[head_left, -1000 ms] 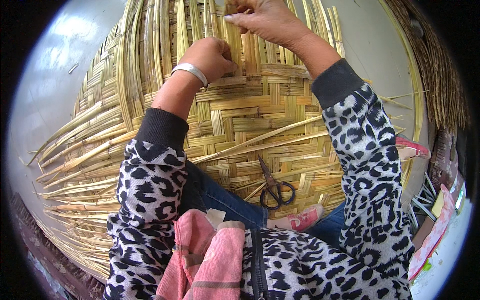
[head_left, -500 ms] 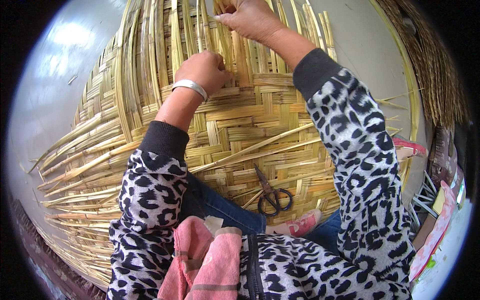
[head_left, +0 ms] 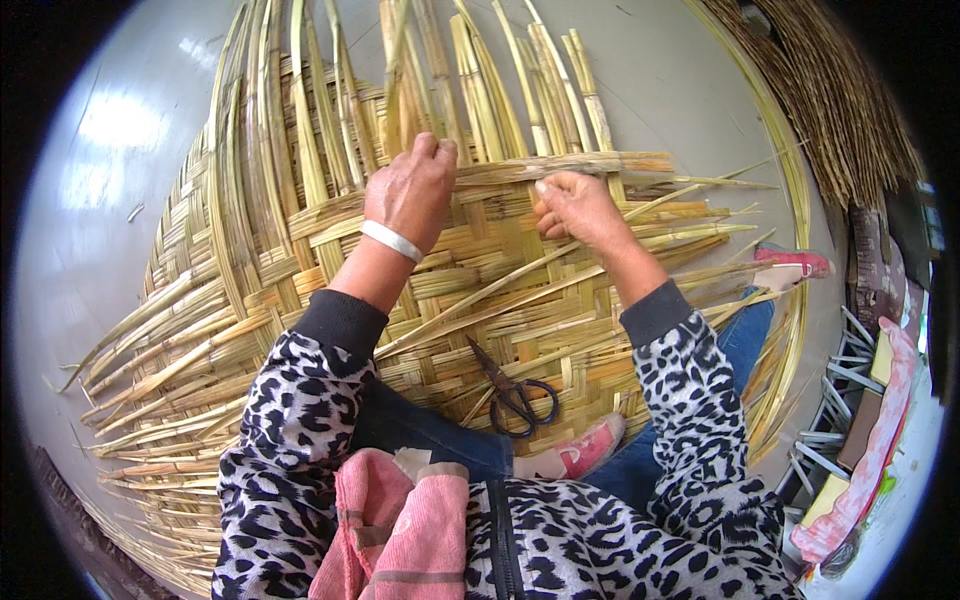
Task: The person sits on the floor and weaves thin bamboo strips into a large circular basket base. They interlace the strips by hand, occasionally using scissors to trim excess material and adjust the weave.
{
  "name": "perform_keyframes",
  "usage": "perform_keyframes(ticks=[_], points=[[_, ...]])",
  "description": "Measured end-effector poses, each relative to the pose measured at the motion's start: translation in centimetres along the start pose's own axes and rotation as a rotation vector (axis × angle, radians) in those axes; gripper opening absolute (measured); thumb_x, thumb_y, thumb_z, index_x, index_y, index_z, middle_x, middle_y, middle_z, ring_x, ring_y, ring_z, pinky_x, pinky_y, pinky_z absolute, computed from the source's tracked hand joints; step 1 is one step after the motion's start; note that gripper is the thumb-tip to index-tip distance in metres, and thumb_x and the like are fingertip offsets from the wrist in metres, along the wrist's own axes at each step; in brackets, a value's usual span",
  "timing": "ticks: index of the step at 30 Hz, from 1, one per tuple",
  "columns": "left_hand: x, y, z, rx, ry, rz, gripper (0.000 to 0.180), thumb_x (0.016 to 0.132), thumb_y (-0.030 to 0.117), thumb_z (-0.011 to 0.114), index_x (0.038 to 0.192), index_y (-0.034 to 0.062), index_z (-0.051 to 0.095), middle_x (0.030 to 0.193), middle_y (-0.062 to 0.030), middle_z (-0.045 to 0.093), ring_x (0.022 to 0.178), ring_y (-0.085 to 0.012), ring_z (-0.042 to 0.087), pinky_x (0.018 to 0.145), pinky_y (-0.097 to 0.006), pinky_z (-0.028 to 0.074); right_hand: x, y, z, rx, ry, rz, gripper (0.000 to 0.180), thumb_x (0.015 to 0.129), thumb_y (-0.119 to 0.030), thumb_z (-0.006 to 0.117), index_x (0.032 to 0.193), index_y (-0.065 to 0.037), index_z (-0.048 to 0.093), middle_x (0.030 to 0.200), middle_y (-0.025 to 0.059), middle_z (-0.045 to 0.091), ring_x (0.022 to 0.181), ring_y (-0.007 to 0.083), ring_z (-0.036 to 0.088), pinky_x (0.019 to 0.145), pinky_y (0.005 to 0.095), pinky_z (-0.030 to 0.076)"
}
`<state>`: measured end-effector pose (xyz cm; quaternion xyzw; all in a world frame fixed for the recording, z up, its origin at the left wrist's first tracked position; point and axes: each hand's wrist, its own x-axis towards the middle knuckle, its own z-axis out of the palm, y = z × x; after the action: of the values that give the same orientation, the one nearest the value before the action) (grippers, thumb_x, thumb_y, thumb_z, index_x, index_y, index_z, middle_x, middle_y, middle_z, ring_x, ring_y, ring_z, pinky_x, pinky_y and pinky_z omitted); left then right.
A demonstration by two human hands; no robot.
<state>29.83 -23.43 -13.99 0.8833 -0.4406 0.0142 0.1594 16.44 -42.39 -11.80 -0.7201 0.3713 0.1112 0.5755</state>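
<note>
A half-woven mat of flat, yellow-green reed strips [head_left: 430, 285] spreads over the floor before me. My left hand [head_left: 410, 190], a white bangle on its wrist, is closed round reed strips [head_left: 405, 80] that rise away from the weave toward the far side. Just right of it, my right hand [head_left: 580, 212] pinches a strip whose blurred length runs beside the fingers; its end is hidden. Between and beyond both hands, a crosswise reed strip [head_left: 590, 163] lies over the weave, poking out to the right. Several loose upright strips [head_left: 310, 120] fan out at the far edge.
Black-handled scissors [head_left: 520, 405] rest on the mat near my legs. My pink shoes [head_left: 590, 447] are on and beside the mat. A pink cloth [head_left: 420, 525] lies on my lap. A bundle of brown stalks [head_left: 840, 110] and a folding stool [head_left: 840, 400] stand to the right.
My right hand has come back from the far strips toward me and to the right. My left hand has shifted slightly nearer, now gripping upright strips. A crosswise strip now shows at the hands.
</note>
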Motion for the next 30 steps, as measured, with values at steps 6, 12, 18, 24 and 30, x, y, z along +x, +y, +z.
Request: perform_keyframes(ticks=[6, 12, 18, 24, 30], points=[[0.9, 3.1, 0.5, 0.066, -0.132, -0.002, 0.012, 0.087, 0.009, 0.055, 0.099, 0.0054, 0.058, 0.099, -0.0142, 0.059, 0.077, -0.0316, 0.068, 0.064, -0.041, 0.056, 0.1, 2.4, -2.1, 0.296, -0.025, 0.070, 0.027, 0.096, -0.024, 0.057, 0.104, 0.002, 0.059, 0.082, 0.0085, 0.063, 0.062, 0.0132, 0.063, 0.052, 0.0249, 0.053], [2.6, 3.0, 0.1, -0.128, -0.239, -0.150, 0.031, 0.086, 0.033, 0.068, 0.100, 0.0054, 0.063, 0.103, -0.0143, 0.060, 0.085, -0.0368, 0.066, 0.074, -0.047, 0.053, 1.2, 1.7, -3.4, 0.382, -0.041, 0.135, 0.021, 0.096, -0.020, 0.055, 0.102, -0.001, 0.060, 0.083, 0.0062, 0.063, 0.065, 0.0111, 0.063, 0.056, 0.0239, 0.054], [3.2, 3.0, -0.2, -0.189, -0.185, -0.194, 0.039, 0.079, 0.041, 0.074, 0.088, 0.0060, 0.060, 0.086, -0.0139, 0.067, 0.081, -0.0351, 0.065, 0.071, -0.045, 0.051, 2.4, -0.7, -3.3, 0.392, -0.005, 0.101, 0.017, 0.097, -0.018, 0.053, 0.099, -0.003, 0.059, 0.086, 0.0074, 0.065, 0.068, 0.0114, 0.063, 0.057, 0.0249, 0.055], [3.5, 3.1, -0.2, -0.194, -0.124, -0.248, 0.034, 0.081, 0.041, 0.071, 0.083, 0.0080, 0.062, 0.080, -0.0128, 0.066, 0.076, -0.0337, 0.066, 0.068, -0.045, 0.051, 6.8, -4.3, -1.8, 0.225, 0.056, -0.053, 0.015, 0.089, -0.008, 0.056, 0.102, -0.001, 0.061, 0.087, 0.0082, 0.067, 0.071, 0.0141, 0.064, 0.057, 0.0268, 0.053], [3.7, 2.8, 0.7, -0.249, -0.098, -0.239, 0.028, 0.085, 0.035, 0.064, 0.080, 0.0076, 0.065, 0.082, -0.0134, 0.066, 0.077, -0.0339, 0.066, 0.068, -0.047, 0.051, 9.4, -3.9, -1.5, -0.505, 0.124, -0.348, 0.027, 0.080, -0.012, 0.066, 0.103, 0.001, 0.064, 0.090, 0.0088, 0.070, 0.076, 0.0171, 0.065, 0.070, 0.0303, 0.052]])
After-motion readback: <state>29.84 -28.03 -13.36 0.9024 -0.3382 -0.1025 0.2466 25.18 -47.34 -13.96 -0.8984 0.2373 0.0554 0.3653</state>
